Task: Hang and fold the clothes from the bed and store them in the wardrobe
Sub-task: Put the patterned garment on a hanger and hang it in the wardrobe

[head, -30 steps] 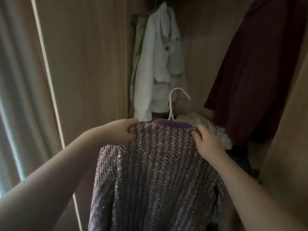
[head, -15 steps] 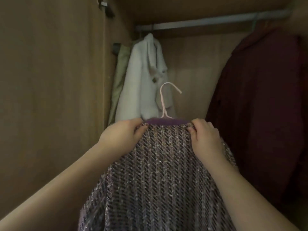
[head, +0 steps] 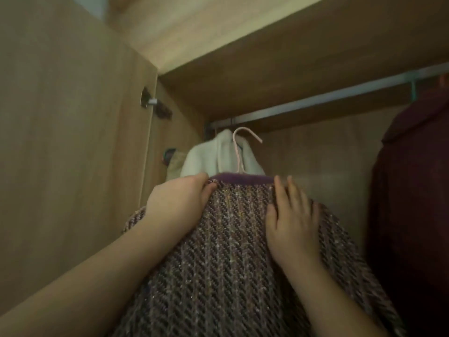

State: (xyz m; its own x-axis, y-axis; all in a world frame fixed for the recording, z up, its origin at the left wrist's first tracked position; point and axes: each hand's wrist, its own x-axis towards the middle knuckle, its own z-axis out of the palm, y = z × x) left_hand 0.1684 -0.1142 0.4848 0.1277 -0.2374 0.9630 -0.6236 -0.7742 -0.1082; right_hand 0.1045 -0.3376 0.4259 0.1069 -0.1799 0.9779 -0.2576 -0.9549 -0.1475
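Observation:
A purple-grey tweed jacket (head: pixel 230 251) with a purple collar hangs on a pink hanger (head: pixel 239 152), held up inside the wardrobe. The hanger's hook sits just below the metal rail (head: pixel 315 102) and does not touch it. My left hand (head: pixel 179 203) grips the jacket's left shoulder, thumb on the front. My right hand (head: pixel 291 220) lies on the right shoulder with its fingers stretched straight up along the fabric.
A white jacket (head: pixel 209 159) hangs at the rail's left end, right behind the hook. A dark red garment (head: pixel 413 190) hangs on the right. The open wardrobe door (head: pixel 73 130) with its hinge (head: pixel 145 100) stands on the left. A shelf board lies above the rail.
Both hands have lifted the jacket and hanger up toward the rail, and the view has tilted upward. My right hand's fingers have straightened from a pinch to lie flat.

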